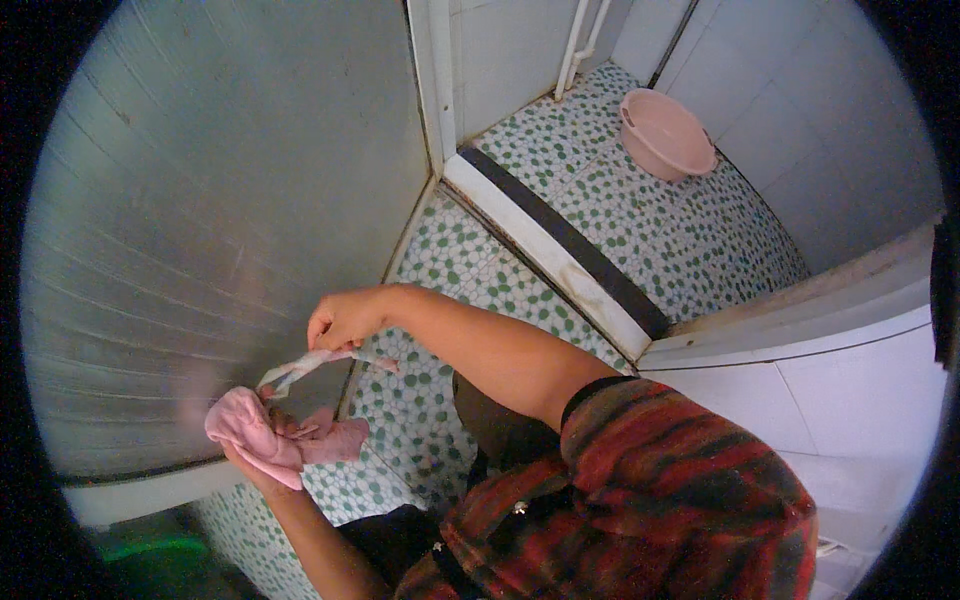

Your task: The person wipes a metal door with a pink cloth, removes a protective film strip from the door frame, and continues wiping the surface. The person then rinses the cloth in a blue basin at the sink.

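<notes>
Can't see much of the left hand (284,424) tbh, the pink cloth (245,425) covers most of it. Right hand's (347,318) fingertips are tucked out of sight, and the pale fabric strip (312,366) is too blurry to tell if it joins the cloth. Some green thing (155,550) lower left is just a dark smudge cut by the rim. White pipes (578,50) and striped shirt (690,490) get cropped too.
</notes>
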A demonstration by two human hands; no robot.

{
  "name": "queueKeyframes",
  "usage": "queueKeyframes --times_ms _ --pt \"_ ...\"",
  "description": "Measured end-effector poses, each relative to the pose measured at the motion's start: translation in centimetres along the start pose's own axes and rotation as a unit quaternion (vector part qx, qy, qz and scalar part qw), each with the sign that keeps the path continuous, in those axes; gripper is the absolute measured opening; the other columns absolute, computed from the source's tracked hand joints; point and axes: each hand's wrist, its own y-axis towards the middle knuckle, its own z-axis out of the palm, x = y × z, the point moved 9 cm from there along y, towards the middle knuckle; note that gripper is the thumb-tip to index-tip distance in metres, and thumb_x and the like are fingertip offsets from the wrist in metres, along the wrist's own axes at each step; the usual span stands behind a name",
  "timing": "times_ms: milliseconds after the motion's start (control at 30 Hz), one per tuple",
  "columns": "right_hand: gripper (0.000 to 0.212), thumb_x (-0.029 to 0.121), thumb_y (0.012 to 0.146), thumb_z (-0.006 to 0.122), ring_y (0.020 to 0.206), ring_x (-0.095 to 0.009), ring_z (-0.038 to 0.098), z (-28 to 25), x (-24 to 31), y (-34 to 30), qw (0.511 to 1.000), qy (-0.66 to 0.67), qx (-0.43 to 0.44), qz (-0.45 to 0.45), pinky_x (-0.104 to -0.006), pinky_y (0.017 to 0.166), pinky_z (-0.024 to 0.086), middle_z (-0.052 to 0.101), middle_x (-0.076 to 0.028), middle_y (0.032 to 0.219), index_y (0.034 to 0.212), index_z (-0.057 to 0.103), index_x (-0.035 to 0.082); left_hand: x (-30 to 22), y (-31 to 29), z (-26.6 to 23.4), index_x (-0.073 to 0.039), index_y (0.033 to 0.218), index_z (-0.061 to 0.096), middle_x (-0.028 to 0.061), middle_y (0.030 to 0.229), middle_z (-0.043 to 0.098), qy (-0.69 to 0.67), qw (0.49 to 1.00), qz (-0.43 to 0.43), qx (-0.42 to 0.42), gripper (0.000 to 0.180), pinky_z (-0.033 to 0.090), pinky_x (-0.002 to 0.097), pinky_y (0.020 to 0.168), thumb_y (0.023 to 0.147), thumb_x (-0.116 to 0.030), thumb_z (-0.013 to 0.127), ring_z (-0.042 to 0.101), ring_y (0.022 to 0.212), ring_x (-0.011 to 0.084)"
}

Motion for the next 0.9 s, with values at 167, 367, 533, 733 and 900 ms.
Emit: queueKeyframes --times_ms 167,367,533,733,900 --pt "0.022 0.014 0.082 0.059 0.058 -0.007 0.051 -6.7 3.0 -6.1 0.976 0.123 -0.168 -0.068 -0.0207 0.048 0.040 0.059 -0.001 0.073 0.101 0.061 0.004 0.8 -0.1 -1.8 -0.010 0.090 0.045 0.0066 0.082 0.049 0.128 0.987 -0.011 -0.093 0.033 0.040 0.0295 0.065 0.090 -0.042 0.037 0.046 0.070 0.0185" --pt "0.011 0.009 0.082 0.058 0.058 -0.010 0.054 -21.3 6.7 -27.4 0.819 -0.084 -0.536 -0.185 -0.0249 0.054 0.048 0.061 -0.002 0.071 0.090 0.065 0.004 1.1 0.2 -3.3 -0.011 0.092 0.042 0.0046 0.083 0.047 0.136 0.983 0.007 -0.125 0.029 0.042 0.0314 0.069 0.092 -0.039 0.032 0.047 0.073 0.0168" --pt "0.021 0.011 0.080 0.060 0.069 -0.015 0.060 -35.5 8.3 -51.2 0.597 -0.117 -0.773 -0.179 -0.0263 0.063 0.050 0.063 -0.007 0.085 0.100 0.060 0.003 0.0 0.2 -2.4 -0.012 0.093 0.040 0.0042 0.086 0.046 0.321 0.923 0.050 -0.204 0.027 0.043 0.0355 0.076 0.092 -0.038 0.033 0.047 0.080 0.0175" --pt "0.028 0.027 0.080 0.056 0.079 -0.020 0.060 -42.8 -2.0 -65.6 0.394 -0.447 -0.712 0.372 -0.0331 0.070 0.049 0.062 -0.009 0.091 0.102 0.058 0.008 1.1 -0.6 0.0 -0.012 0.103 0.042 0.0026 0.090 0.044 0.204 0.972 0.004 -0.113 0.029 0.042 0.0307 0.073 0.089 -0.036 0.038 0.045 0.084 0.0169" --pt "0.017 0.020 0.084 0.052 0.060 -0.015 0.055 -37.4 -23.6 -48.0 0.733 -0.126 -0.640 0.191 -0.0293 0.055 0.047 0.060 -0.006 0.072 0.086 0.061 0.005 -0.4 -1.3 -2.0 -0.011 0.103 0.044 0.0058 0.094 0.049 0.123 0.985 0.023 -0.117 0.029 0.042 0.0245 0.060 0.088 -0.035 0.039 0.049 0.080 0.0179"
